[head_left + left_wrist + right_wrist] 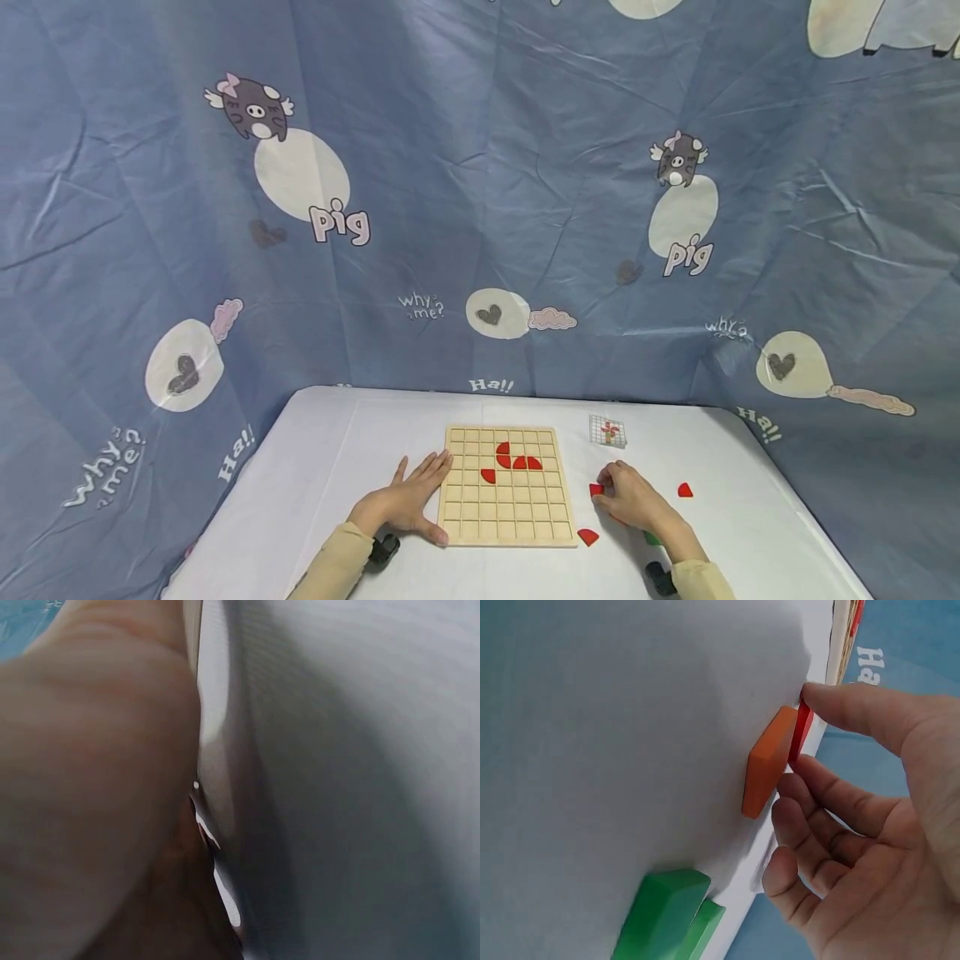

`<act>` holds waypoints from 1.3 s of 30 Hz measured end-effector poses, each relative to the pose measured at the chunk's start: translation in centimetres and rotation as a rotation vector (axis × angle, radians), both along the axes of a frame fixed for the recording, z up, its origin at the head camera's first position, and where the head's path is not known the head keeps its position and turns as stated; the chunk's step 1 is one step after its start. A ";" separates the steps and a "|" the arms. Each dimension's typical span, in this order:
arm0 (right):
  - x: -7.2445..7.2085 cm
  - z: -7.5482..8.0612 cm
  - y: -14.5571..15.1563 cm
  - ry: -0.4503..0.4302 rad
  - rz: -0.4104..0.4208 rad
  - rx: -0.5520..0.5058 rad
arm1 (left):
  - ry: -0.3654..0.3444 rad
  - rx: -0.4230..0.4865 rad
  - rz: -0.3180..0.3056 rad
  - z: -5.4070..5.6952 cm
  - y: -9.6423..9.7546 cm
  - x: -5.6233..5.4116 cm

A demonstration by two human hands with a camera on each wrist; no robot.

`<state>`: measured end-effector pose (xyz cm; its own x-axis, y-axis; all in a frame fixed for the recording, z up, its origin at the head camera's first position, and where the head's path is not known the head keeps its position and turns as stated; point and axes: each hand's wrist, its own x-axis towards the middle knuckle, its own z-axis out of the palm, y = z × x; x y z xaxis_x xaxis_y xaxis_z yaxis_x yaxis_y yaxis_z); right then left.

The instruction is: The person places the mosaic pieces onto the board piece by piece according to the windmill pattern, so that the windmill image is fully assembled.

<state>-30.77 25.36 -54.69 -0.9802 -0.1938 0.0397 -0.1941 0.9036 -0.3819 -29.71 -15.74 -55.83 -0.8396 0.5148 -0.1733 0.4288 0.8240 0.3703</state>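
Note:
My left hand [408,497] lies with fingers spread at the left edge of a square wooden grid board [471,508], fingertips and thumb touching its rim. Several red quarter-circle pieces [520,463] sit in the upper cells of the board. To the right of the board, my right hand [630,497] pinches another red quarter-circle piece [803,727] between thumb and index finger, its other fingers half curled. Close beside that piece, an orange block [766,766] lies on the table in the right wrist view. Mostly my own skin fills the left wrist view.
A pattern card [607,431] showing a grid design lies behind my right hand. One loose red piece [588,537] is near the board's front right corner, another [685,490] farther right. Green blocks [660,911] lie under my right forearm. A blue printed cloth [495,208] hangs behind the white table [330,433].

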 end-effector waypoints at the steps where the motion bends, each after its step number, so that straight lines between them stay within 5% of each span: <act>1: 0.0 0.0 0.0 0.001 0.000 0.000 | -0.001 0.002 0.001 0.0 0.0 0.0; 10: 0.0 -0.3 -0.5 0.002 -0.062 -0.011 | -0.002 -0.002 -0.009 0.2 0.0 0.0; 39: -0.2 0.0 -1.4 0.074 -0.039 -0.096 | -0.008 0.016 0.001 0.4 0.1 0.3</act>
<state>-31.00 24.00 -54.66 -0.9806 -0.1477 0.1289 -0.1907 0.8710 -0.4528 -29.36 -15.62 -55.41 -0.8388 0.5165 -0.1721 0.4246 0.8185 0.3870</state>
